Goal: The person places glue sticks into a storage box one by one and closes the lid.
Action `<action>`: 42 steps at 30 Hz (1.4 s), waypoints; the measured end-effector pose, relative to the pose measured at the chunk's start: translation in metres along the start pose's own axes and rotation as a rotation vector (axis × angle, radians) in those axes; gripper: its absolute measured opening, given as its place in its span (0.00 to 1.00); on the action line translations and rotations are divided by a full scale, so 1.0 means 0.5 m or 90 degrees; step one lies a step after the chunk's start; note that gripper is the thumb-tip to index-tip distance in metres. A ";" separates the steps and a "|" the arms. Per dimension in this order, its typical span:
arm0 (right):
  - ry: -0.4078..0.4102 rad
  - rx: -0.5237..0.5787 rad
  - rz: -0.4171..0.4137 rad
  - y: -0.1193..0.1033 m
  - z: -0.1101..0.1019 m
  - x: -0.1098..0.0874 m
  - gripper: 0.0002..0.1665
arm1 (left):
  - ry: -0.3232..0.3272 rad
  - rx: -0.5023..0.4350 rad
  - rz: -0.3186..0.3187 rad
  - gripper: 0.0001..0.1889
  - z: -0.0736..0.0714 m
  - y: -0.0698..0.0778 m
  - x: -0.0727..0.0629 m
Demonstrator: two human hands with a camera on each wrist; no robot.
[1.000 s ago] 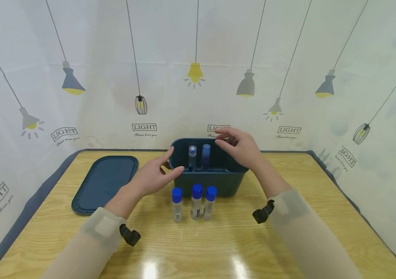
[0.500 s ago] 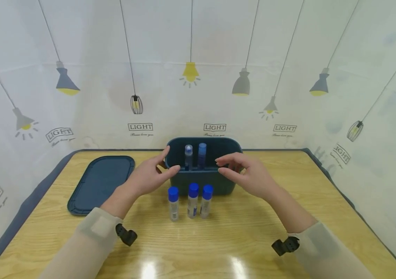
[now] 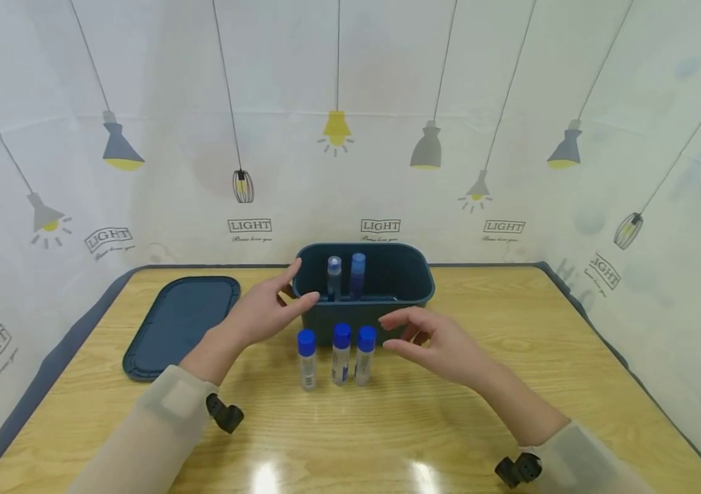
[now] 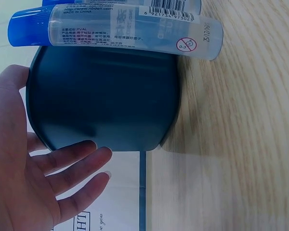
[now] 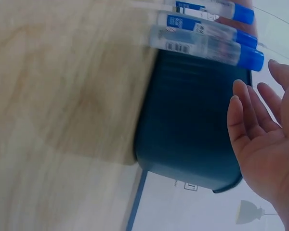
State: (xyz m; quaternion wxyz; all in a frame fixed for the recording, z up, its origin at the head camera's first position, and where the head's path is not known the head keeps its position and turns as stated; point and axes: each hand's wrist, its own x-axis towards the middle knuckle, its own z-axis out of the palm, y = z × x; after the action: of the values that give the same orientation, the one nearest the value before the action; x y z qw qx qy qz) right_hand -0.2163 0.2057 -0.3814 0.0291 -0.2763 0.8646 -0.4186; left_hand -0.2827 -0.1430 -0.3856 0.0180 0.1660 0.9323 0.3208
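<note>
Three clear liquid glue bottles point(image 3: 341, 363) with blue caps stand upright in front of a dark blue plastic bin point(image 3: 381, 315). Inside the bin's left part, two more glue bottles point(image 3: 357, 278) stand side by side. My left hand point(image 3: 260, 312) holds the bin's left end, its thumb at the front rim and its fingers round the far corner. Before the bin's front right part, my right hand point(image 3: 443, 346) has loosely bent fingers with nothing between them. Its fingertips point(image 5: 235, 103) point toward the nearest glue bottle's blue cap point(image 5: 252, 58).
A flat dark blue lid point(image 3: 184, 322) lies on the wooden table point(image 3: 350, 439), left of the bin. Behind the table hangs a pale cloth point(image 3: 301, 171) printed with lamps. Each sleeve cuff bears a small black camera point(image 3: 224, 413).
My right hand has come out from over the bin's right side, down and toward me to just right of the front glue bottles. The left hand stays at the bin.
</note>
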 end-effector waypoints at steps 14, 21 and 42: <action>-0.021 0.032 0.000 -0.007 0.038 0.021 0.24 | 0.001 -0.001 -0.008 0.51 0.001 0.002 0.001; -0.020 0.028 0.011 -0.009 0.048 0.027 0.22 | 0.007 -0.002 -0.008 0.51 0.005 0.000 0.004; 0.050 0.032 -0.057 -0.036 0.014 0.006 0.17 | 0.008 -0.013 -0.001 0.51 0.003 -0.005 0.002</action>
State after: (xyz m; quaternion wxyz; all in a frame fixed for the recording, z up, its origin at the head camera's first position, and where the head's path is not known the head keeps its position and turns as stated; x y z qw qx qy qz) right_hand -0.2086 0.1901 -0.3721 -0.0166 -0.2972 0.8411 -0.4516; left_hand -0.2839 -0.1437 -0.3880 0.0145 0.1631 0.9291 0.3315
